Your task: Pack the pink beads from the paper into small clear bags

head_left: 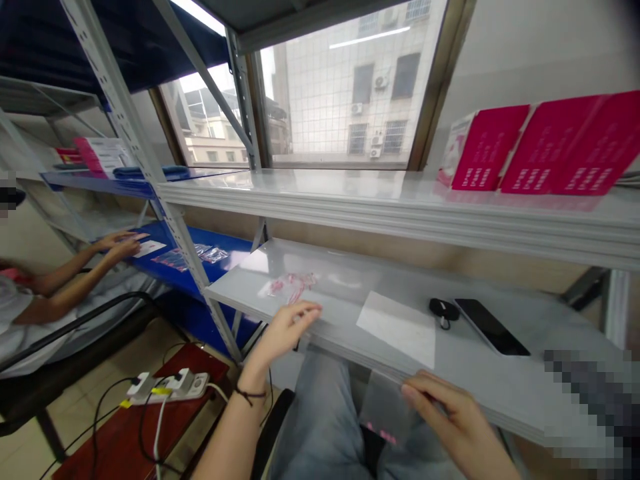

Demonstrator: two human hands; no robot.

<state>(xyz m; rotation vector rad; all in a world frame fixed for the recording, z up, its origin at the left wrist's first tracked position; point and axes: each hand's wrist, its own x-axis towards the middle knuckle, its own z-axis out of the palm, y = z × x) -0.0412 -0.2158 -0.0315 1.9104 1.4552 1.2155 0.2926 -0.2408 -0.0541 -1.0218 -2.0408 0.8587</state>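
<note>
In the head view, the right hand (pixel 453 417) is closed in a pinch on a clear plastic bag (pixel 385 407) with pink print, so the bag hangs below the edge of the grey shelf (pixel 530 377). The left hand (pixel 285 331) is half-curled and holds nothing, with a crumpled pink-and-clear packet (pixel 293 287) just beyond its fingertips. Past the right hand, within easy reach on the shelf, lie a white sheet (pixel 395 327), a black phone (pixel 493 327) and a small black pouch (pixel 443 310). Well left of the left hand, a co-worker's hands (pixel 120 247) work over a blue shelf (pixel 235 247).
</note>
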